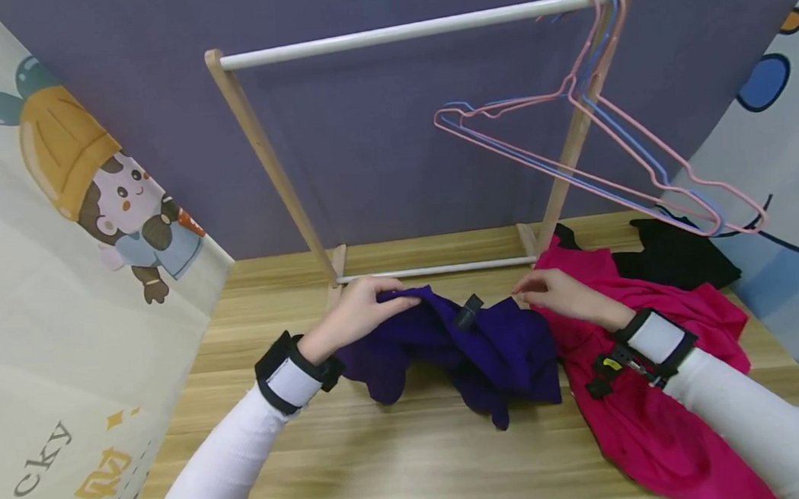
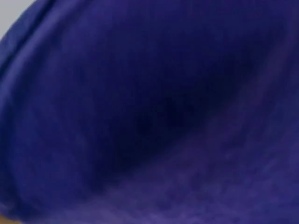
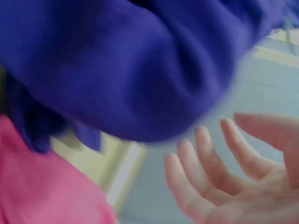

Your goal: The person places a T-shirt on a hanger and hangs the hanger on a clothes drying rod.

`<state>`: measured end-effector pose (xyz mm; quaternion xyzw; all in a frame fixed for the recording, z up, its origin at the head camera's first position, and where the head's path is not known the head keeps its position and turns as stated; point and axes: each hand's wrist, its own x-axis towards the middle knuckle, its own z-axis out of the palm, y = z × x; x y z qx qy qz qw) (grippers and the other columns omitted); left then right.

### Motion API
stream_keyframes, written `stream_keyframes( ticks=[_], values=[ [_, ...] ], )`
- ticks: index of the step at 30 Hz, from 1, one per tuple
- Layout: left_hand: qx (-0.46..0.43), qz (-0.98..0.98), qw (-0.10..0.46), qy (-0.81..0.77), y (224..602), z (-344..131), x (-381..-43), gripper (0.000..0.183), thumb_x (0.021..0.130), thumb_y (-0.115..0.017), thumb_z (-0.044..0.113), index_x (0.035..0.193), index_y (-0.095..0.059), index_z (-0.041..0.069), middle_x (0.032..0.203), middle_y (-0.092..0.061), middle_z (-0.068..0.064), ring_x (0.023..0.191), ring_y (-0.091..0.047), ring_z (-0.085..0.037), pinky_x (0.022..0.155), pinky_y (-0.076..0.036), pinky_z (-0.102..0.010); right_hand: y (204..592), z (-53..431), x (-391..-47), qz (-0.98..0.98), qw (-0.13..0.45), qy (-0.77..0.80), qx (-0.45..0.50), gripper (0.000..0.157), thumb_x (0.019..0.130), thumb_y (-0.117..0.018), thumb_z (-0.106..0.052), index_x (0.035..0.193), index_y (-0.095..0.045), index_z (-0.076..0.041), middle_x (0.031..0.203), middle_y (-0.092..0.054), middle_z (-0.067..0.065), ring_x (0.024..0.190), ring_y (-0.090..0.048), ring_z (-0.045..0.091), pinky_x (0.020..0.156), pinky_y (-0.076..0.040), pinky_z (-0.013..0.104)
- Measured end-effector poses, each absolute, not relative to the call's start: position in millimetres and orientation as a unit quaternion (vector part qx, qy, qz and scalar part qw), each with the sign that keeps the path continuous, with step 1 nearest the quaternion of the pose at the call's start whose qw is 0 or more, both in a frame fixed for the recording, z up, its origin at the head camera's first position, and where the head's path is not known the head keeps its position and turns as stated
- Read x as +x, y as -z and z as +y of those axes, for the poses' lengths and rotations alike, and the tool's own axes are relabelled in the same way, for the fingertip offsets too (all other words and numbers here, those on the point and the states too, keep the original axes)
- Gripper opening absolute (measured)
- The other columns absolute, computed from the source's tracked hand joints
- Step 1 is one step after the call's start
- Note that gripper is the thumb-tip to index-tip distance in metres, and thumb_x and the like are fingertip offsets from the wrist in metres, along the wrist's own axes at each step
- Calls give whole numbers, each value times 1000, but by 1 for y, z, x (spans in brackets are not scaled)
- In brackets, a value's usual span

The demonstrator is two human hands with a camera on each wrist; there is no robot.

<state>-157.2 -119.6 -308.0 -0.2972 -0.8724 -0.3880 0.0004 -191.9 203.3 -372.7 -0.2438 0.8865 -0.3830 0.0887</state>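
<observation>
Purple cloth: bunched folds | pink cloth: crumpled | wooden post: straight

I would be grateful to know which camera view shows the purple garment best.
The head view: it takes in nearly all the crumpled purple garment, with the left hand pinching it. The left wrist view is almost filled by it, too close for its shape; the right wrist view shows only part, near the right hand.
</observation>
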Motion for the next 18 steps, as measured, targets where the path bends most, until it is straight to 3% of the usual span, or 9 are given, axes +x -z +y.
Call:
stream_keyframes(
  ticks=[7,11,14,18],
  values=[
    [-310,-868,-10,389,309,-125,-156,20,77,-67,25,94,-66,14,91,-67,-2,75,-57,-7,70,-50,-34,307,219,-187,906,-108,357,-199,20,89,-49,-11,104,-54,0,100,-57,23,89,-54,35,74,-45,54],
    [-310,-869,-16,385,308,-127,-154,22,78,-65,29,95,-65,15,90,-66,-1,77,-56,-6,71,-50,-33,271,228,-187,897,-221,343,-169,23,87,-48,-7,108,-52,3,104,-52,25,96,-49,39,80,-41,59],
    [-311,-869,-8,384,308,-128,-154,23,81,-62,30,97,-65,15,93,-66,-2,80,-56,-7,72,-50,-34,249,236,-190,896,-262,326,-147,27,87,-47,-7,111,-50,4,107,-48,27,100,-43,41,85,-36,62],
    [-319,-864,10,389,309,-128,-154,22,82,-60,30,98,-64,16,97,-66,-2,87,-56,-9,77,-49,-36,230,246,-200,910,-256,307,-111,32,87,-46,-9,116,-47,4,109,-47,29,99,-42,44,85,-36,62]
  ],
)
